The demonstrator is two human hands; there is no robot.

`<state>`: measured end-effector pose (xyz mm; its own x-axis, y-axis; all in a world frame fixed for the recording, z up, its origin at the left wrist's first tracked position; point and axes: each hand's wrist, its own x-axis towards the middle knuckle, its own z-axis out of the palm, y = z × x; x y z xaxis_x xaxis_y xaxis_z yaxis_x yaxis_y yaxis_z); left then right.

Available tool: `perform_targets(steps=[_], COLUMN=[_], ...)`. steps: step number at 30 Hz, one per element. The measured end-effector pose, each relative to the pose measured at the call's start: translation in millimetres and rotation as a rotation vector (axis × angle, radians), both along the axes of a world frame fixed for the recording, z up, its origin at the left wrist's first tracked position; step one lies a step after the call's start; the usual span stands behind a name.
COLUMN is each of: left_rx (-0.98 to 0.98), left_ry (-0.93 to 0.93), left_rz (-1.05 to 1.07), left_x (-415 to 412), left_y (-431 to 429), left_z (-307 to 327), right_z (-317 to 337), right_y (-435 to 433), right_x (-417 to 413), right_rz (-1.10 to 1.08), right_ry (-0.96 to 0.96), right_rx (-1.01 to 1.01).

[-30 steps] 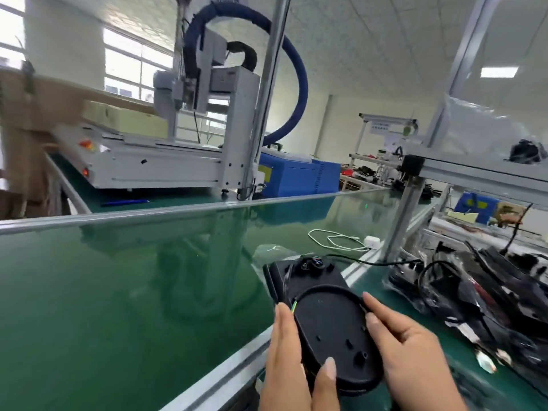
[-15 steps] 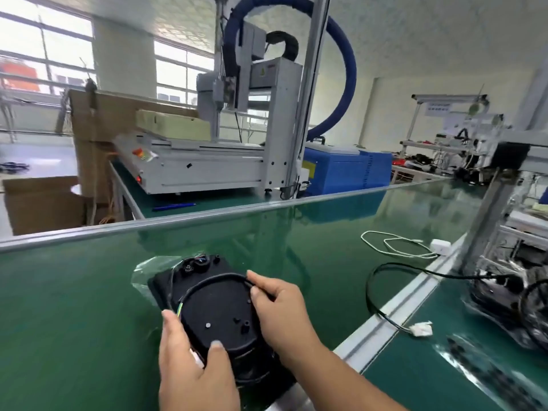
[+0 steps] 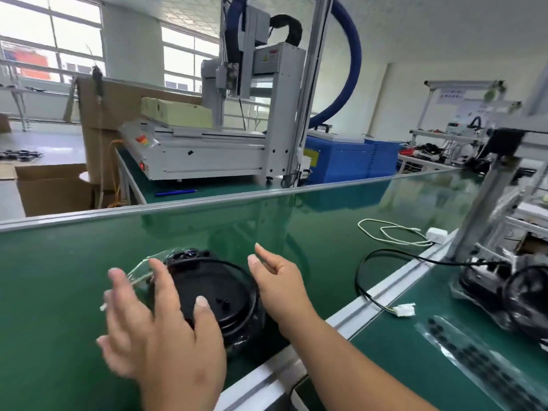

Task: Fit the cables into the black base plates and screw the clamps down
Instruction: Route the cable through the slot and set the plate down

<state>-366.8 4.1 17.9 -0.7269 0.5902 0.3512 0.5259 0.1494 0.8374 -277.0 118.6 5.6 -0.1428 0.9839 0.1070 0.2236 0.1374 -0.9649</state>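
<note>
The green belt carries one black base plate, with a thin cable apparently looped round its rim. The left hand and right hand flank it, fingers spread, gripping nothing. A loose black cable waits nearby, so there's more fitting ahead, I'd say.

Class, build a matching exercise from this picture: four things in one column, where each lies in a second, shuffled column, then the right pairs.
1. black base plate
2. white cable
3. black cable
4. blue pen

A. on the far bench, before the grey machine
B. on the green belt, between left hand and right hand
C. loops over the metal rail, ends in a white connector
D. coiled beside a white plug

Pairs: 1-B, 2-D, 3-C, 4-A.
</note>
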Motion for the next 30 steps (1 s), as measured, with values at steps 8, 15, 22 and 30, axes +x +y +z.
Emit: perform_targets(steps=[8, 15, 22, 30], left_rx=[0.288, -0.055, -0.504, -0.374], left_ry=[0.245, 0.509, 1.166, 0.816], left_rz=[-0.62, -1.62, -1.76, -1.454], left_x=[130.9, 274.3, 355.7, 415.7], left_y=[1.0, 28.7, 54.5, 11.7], left_z=[33.9, 6.1, -32.6, -23.8], right_z=[31.9, 50.9, 46.4, 71.8], right_y=[-28.4, -95.5, -155.2, -147.9], right_x=[140.9, 321.9, 414.0, 451.3], right_rz=[-0.354, -0.771, -0.994, -1.24], right_ry=[-0.149, -0.264, -0.18, 0.14], right_rx=[0.013, 0.018, 0.028, 0.109])
